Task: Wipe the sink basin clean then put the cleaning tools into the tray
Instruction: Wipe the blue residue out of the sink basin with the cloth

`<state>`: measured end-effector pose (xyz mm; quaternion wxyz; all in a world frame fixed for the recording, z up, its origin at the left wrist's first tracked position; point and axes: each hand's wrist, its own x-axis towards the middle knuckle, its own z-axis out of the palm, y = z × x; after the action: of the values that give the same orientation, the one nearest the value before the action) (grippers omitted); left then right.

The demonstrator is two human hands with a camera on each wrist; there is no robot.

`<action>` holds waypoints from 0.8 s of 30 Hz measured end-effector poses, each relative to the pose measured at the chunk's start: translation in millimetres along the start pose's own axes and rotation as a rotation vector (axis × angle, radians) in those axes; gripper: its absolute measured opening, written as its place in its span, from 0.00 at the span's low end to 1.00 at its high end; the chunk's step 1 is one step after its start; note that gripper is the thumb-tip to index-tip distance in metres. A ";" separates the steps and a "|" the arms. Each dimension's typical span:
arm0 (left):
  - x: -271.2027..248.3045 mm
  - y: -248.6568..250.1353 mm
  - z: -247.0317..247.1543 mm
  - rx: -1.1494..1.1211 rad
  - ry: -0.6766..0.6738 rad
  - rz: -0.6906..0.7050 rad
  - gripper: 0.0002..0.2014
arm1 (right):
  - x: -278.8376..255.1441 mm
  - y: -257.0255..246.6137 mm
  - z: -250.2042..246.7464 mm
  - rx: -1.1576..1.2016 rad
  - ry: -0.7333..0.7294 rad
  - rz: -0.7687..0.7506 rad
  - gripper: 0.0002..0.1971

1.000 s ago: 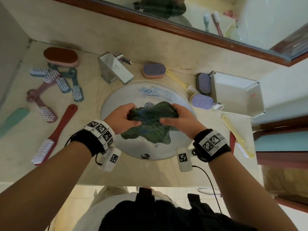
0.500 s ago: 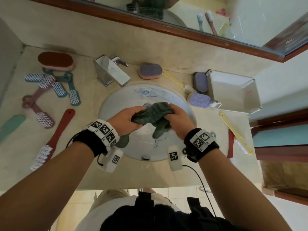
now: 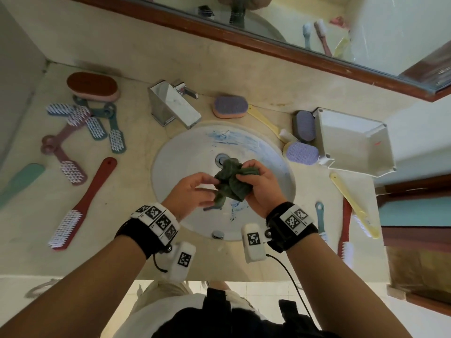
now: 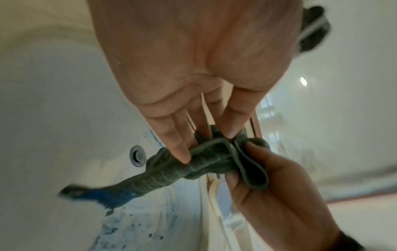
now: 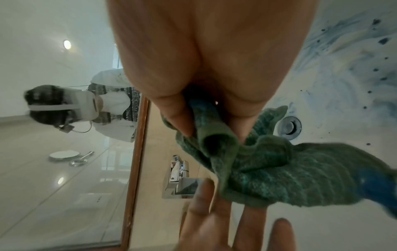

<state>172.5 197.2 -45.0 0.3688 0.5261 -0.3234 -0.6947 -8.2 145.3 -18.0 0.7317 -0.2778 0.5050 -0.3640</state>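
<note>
A dark green cloth [image 3: 231,184] with a blue-stained tail is bunched up above the white sink basin [image 3: 185,167]. My right hand [image 3: 245,173] grips the folded bunch [image 5: 219,135] between thumb and fingers. The left hand [image 3: 212,191] is beside it with straight fingers [image 4: 178,146], their tips touching the cloth [image 4: 171,169]. Blue smears [image 3: 227,140] mark the basin's far wall and its near side around the drain [image 3: 222,159]. The empty white tray [image 3: 380,132] sits on the counter at the right.
The chrome faucet [image 3: 174,106] stands behind the basin. Several brushes [image 3: 80,203] and a red sponge [image 3: 92,86] lie on the left counter. Purple sponges [image 3: 302,153] and a yellow brush [image 3: 353,203] lie near the tray. A mirror runs along the back wall.
The cloth, earlier spread between both hands, is now gathered into a bunch in my right hand. The left hand's fingers have straightened and loosened from it.
</note>
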 end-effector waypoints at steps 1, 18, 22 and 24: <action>4.6 0.5 -0.9 0.006 0.080 -0.010 0.19 | -2.3 -0.3 -0.1 0.018 -0.031 -0.014 0.19; 23.0 11.0 30.2 -0.459 -0.073 -0.127 0.13 | -7.1 4.6 -38.6 -0.227 0.162 -0.079 0.16; 26.7 3.8 31.1 -0.562 0.013 -0.122 0.15 | -7.9 18.2 -25.5 -0.382 0.152 -0.089 0.18; 27.7 -2.0 34.4 -0.587 0.030 -0.102 0.18 | -6.3 23.4 -18.9 -0.465 0.178 -0.104 0.19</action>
<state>133.9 176.8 -52.2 0.4743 0.4227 -0.0763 -0.7684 -21.6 163.2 -39.1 0.5811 -0.4312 0.6225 -0.2981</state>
